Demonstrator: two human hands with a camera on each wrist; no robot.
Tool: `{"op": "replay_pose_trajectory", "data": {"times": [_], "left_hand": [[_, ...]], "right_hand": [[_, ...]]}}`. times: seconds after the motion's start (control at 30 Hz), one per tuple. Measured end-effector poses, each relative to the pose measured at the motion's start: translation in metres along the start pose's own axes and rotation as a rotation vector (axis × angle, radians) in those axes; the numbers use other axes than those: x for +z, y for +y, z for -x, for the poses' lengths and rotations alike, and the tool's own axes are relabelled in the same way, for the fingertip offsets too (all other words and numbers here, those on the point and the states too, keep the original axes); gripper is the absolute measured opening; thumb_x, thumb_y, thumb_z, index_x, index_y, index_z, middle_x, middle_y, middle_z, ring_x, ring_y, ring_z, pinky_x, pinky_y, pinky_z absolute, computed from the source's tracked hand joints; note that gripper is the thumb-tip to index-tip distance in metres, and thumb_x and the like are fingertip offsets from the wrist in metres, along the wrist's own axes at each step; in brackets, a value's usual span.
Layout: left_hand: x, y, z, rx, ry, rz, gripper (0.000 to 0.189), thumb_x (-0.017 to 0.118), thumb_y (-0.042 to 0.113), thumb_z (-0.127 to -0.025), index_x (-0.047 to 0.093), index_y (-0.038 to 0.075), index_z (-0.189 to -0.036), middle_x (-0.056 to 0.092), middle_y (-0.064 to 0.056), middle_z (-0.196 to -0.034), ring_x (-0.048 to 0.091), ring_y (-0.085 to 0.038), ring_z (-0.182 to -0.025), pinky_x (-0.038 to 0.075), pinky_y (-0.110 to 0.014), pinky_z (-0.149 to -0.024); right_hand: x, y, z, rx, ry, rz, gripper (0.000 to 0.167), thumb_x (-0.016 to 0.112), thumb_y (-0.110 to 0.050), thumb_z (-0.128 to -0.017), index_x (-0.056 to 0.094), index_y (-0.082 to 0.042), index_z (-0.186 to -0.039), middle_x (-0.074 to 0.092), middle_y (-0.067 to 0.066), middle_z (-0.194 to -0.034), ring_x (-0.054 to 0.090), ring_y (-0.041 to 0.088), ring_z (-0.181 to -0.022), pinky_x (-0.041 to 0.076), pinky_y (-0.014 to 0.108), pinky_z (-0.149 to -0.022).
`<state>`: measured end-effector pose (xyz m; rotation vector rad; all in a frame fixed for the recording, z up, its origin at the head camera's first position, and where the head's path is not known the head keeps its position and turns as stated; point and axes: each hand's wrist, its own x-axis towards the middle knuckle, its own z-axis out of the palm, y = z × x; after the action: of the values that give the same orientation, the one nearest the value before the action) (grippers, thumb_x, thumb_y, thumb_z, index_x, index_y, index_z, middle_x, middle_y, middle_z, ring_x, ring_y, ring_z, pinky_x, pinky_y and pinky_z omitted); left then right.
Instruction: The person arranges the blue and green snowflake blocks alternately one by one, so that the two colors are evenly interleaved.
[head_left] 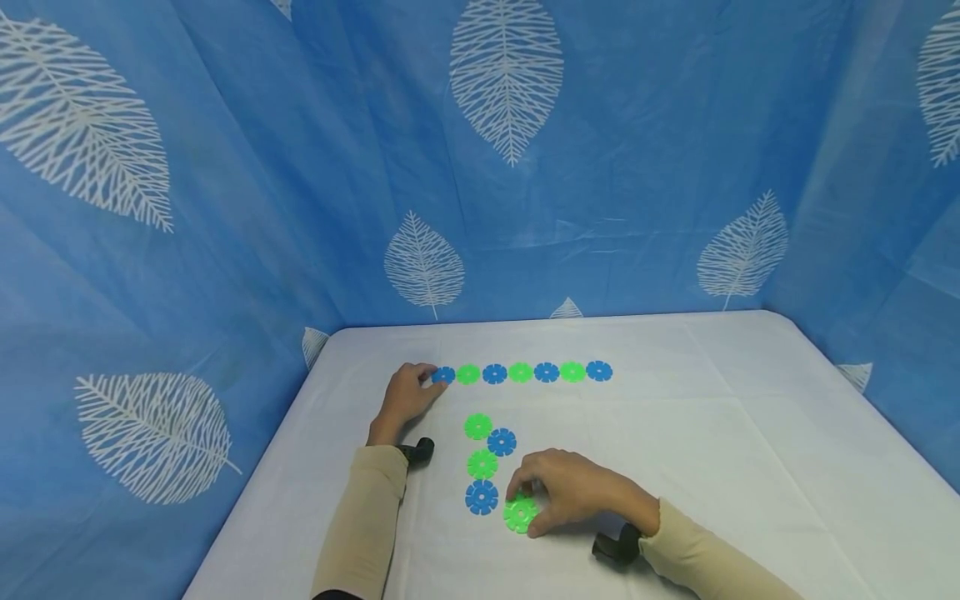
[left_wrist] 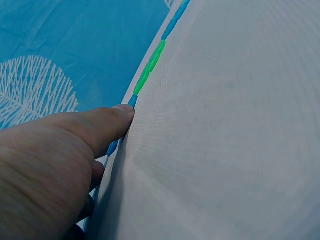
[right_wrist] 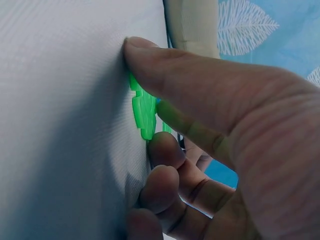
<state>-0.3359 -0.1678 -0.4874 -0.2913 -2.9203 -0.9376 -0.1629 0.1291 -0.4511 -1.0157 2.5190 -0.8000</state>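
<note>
At the left end of a straight row, my left hand (head_left: 407, 393) pinches a blue notched disc (head_left: 444, 375) between thumb and fingers. The left wrist view has the thumb over that disc's edge, in line with a green notched disc (left_wrist: 150, 67). Nearer the front, my right hand (head_left: 573, 487) holds a green notched disc (head_left: 519, 515) at its edges, thumb on the near side and fingers on the far side. In the right wrist view this green disc (right_wrist: 143, 111) appears almost edge-on, low against the white cloth, partly hidden by the thumb.
The row continues rightward with alternating green (head_left: 521, 372) and blue discs, ending in a blue disc (head_left: 599, 371). Between the hands lie a green disc (head_left: 477, 427), a blue disc (head_left: 502, 442), another green disc (head_left: 482, 464) and another blue disc (head_left: 482, 497). Blue leaf-patterned curtain (head_left: 600, 208) surrounds the white table (head_left: 712, 433).
</note>
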Motion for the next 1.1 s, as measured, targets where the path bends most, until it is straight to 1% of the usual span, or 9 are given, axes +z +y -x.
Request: {"op": "replay_pose_trajectory", "data": {"times": [0.23, 0.43, 0.57, 0.6, 0.7, 0.87, 0.97, 1.1], "left_hand": [[-0.0005, -0.0003, -0.0003, 0.017, -0.003, -0.008, 0.046, 0.073, 0.038, -0.091, 0.07, 0.009, -0.126, 0.066, -0.013, -0.108, 0.061, -0.027, -0.102, 0.052, -0.046, -0.091], [-0.002, -0.0008, 0.0001, 0.018, 0.001, 0.01, 0.045, 0.074, 0.037, -0.09, 0.07, 0.009, -0.126, 0.066, -0.013, -0.108, 0.061, -0.028, -0.102, 0.052, -0.047, -0.091], [-0.0017, -0.0004, 0.0008, 0.02, 0.002, 0.027, 0.045, 0.074, 0.036, -0.09, 0.07, 0.008, -0.126, 0.066, -0.014, -0.109, 0.061, -0.028, -0.102, 0.052, -0.048, -0.091], [-0.0015, -0.0003, 0.001, 0.019, 0.002, 0.03, 0.045, 0.074, 0.036, -0.09, 0.07, 0.008, -0.126, 0.066, -0.014, -0.109, 0.061, -0.028, -0.102, 0.052, -0.048, -0.091], [-0.0012, -0.0007, 0.0012, 0.017, 0.004, 0.032, 0.045, 0.074, 0.036, -0.09, 0.07, 0.009, -0.126, 0.066, -0.014, -0.109, 0.061, -0.029, -0.103, 0.052, -0.048, -0.092], [-0.0003, -0.0021, 0.0014, 0.022, 0.007, 0.03, 0.046, 0.074, 0.037, -0.09, 0.07, 0.008, -0.126, 0.066, -0.013, -0.11, 0.062, -0.029, -0.104, 0.052, -0.047, -0.092], [0.0002, -0.0026, 0.0009, 0.028, 0.012, 0.028, 0.046, 0.074, 0.036, -0.09, 0.07, 0.008, -0.125, 0.066, -0.013, -0.109, 0.062, -0.028, -0.103, 0.052, -0.047, -0.092], [-0.0004, -0.0025, 0.0005, 0.032, 0.013, 0.027, 0.045, 0.074, 0.036, -0.09, 0.07, 0.008, -0.125, 0.066, -0.013, -0.109, 0.061, -0.028, -0.103, 0.052, -0.047, -0.092]], "right_hand": [[0.0011, 0.0013, -0.0008, 0.013, 0.0, -0.026, 0.039, 0.089, -0.041, -0.071, 0.073, -0.033, -0.106, 0.06, -0.021, -0.09, 0.053, -0.004, -0.083, 0.046, 0.019, -0.074], [0.002, 0.0022, -0.0018, 0.012, -0.008, -0.064, 0.038, 0.089, -0.039, -0.072, 0.072, -0.031, -0.105, 0.061, -0.021, -0.095, 0.055, -0.004, -0.088, 0.049, 0.021, -0.08], [0.0026, 0.0024, -0.0012, 0.006, -0.007, -0.054, 0.039, 0.089, -0.037, -0.071, 0.07, -0.033, -0.104, 0.061, -0.021, -0.1, 0.055, -0.003, -0.093, 0.049, 0.023, -0.085], [0.0028, 0.0023, -0.001, 0.0, -0.005, -0.045, 0.039, 0.089, -0.037, -0.072, 0.069, -0.033, -0.104, 0.061, -0.022, -0.101, 0.055, -0.003, -0.094, 0.049, 0.023, -0.086], [0.0028, 0.0011, -0.0007, -0.041, 0.01, -0.015, 0.038, 0.089, -0.034, -0.072, 0.068, -0.033, -0.103, 0.063, -0.023, -0.103, 0.055, -0.003, -0.092, 0.049, 0.021, -0.083], [0.0022, -0.0008, -0.0011, -0.128, 0.04, 0.107, 0.036, 0.088, -0.038, -0.072, 0.071, -0.034, -0.104, 0.065, -0.025, -0.1, 0.054, -0.007, -0.083, 0.047, 0.016, -0.074], [0.0022, -0.001, -0.0016, -0.157, 0.052, 0.171, 0.036, 0.086, -0.041, -0.072, 0.073, -0.034, -0.105, 0.065, -0.025, -0.098, 0.053, -0.008, -0.081, 0.046, 0.015, -0.072], [0.0037, -0.0002, -0.0027, -0.192, 0.066, 0.214, 0.036, 0.085, -0.043, -0.072, 0.074, -0.034, -0.106, 0.065, -0.024, -0.097, 0.053, -0.01, -0.079, 0.045, 0.014, -0.069]]}}
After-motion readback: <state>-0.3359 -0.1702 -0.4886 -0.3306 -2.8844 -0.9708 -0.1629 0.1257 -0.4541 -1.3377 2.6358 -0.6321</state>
